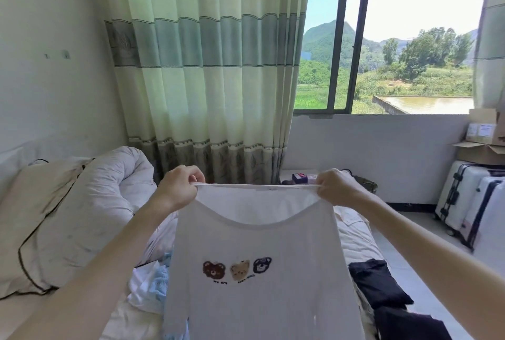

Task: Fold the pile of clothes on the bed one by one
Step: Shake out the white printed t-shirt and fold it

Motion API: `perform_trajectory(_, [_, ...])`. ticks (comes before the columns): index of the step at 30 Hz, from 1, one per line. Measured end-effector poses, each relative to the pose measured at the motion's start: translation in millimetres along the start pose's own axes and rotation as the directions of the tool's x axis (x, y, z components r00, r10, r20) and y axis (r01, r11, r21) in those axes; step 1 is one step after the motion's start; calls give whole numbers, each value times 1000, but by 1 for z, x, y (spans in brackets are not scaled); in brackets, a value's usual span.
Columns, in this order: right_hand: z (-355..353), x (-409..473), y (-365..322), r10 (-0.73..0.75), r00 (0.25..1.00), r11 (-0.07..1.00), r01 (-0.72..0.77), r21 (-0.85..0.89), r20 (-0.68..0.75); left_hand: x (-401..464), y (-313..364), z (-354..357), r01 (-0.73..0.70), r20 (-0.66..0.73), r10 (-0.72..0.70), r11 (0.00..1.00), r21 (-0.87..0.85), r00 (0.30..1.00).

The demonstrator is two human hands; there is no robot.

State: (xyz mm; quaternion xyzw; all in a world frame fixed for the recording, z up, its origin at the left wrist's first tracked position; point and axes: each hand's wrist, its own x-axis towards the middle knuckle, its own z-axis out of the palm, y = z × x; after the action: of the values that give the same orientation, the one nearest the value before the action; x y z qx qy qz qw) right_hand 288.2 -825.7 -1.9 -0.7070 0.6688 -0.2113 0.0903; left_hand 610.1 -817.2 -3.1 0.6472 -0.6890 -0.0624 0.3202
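Two hands up: left hand and right hand each pinch a shoulder of the shirt, hanging at 6 o'clock over the bed. Light, limp knit; we'd keep hold at the shoulders.

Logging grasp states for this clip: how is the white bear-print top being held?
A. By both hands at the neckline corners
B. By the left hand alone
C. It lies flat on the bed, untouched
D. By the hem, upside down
A: the left hand and right hand each pinch a corner of the neckline, and the white top hangs down, bears upright.
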Motion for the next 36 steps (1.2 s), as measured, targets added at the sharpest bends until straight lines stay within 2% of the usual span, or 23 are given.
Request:
perform_trajectory(2, [-5, 4, 3, 24, 1000, 993, -25, 117, 12, 4, -1, -8, 28, 27, -25, 993, -114, 999])
perform_trajectory(5, [-20, 8, 0, 4, 987, 940, 52, 338, -162, 4, -2, -25, -26, 54, 46, 942, -335, 997])
perform_trajectory(7, [-24, 4, -3, -21, 980, 814, 131, 565, -198, -5, -6, -33, -35, 87, 97, 841, -540, 992])
perform_trajectory(9, [-18, -1, 0, -32, 996, 697, 81, 713, -82, -15, -13, -33, 26, 191, 98, 829, -558, 977])
perform_trajectory(11, [-8, -6, 4, -40, 997, 723, -17, 690, 67, -23, -23, -30, 74, 308, 80, 886, -457, 948])
perform_trajectory(13, [-1, -8, 4, -17, 992, 731, -74, 679, 127, -28, -30, -33, 79, 399, 102, 907, -413, 911])
perform_trajectory(15, [2, -8, 0, 3, 987, 652, -123, 748, 160, -32, -37, -42, 89, 487, 175, 878, -470, 856])
perform_trajectory(17, [0, -9, -1, -45, 963, 548, -200, 812, 267, -34, -49, -53, 105, 533, 243, 835, -540, 810])
perform_trajectory(19, [-2, -13, -1, -164, 897, 486, -289, 825, 411, -39, -59, -60, 69, 490, 251, 835, -545, 834])
perform_trajectory(22, [2, -23, 1, -306, 777, 499, -360, 788, 550, -53, -67, -61, 37, 324, 150, 862, -506, 934])
perform_trajectory(25, [12, -39, -6, -336, 760, 491, -362, 792, 556, -76, -74, -61, 62, 203, 40, 879, -474, 978])
perform_trajectory(27, [19, -55, -15, -319, 813, 541, -266, 798, 488, -96, -75, -63, 98, 143, -30, 862, -496, 989])
perform_trajectory(28, [22, -65, -22, -288, 868, 634, -144, 760, 405, -107, -74, -65, 116, 111, -69, 857, -501, 991])
perform_trajectory(30, [28, -84, -34, -239, 962, 827, 131, 546, 131, -131, -72, -67, 138, 33, -139, 867, -478, 990])
perform_trajectory(31, [33, -93, -39, -252, 968, 861, 223, 457, 2, -146, -69, -66, 148, -18, -174, 884, -443, 985])
perform_trajectory(33, [43, -114, -44, -287, 945, 846, 326, 422, -156, -178, -62, -65, 179, -151, -243, 920, -348, 958])
perform_trajectory(36, [59, -145, -37, -310, 916, 829, 392, 399, -254, -233, -45, -65, 209, -364, -297, 942, -262, 883])
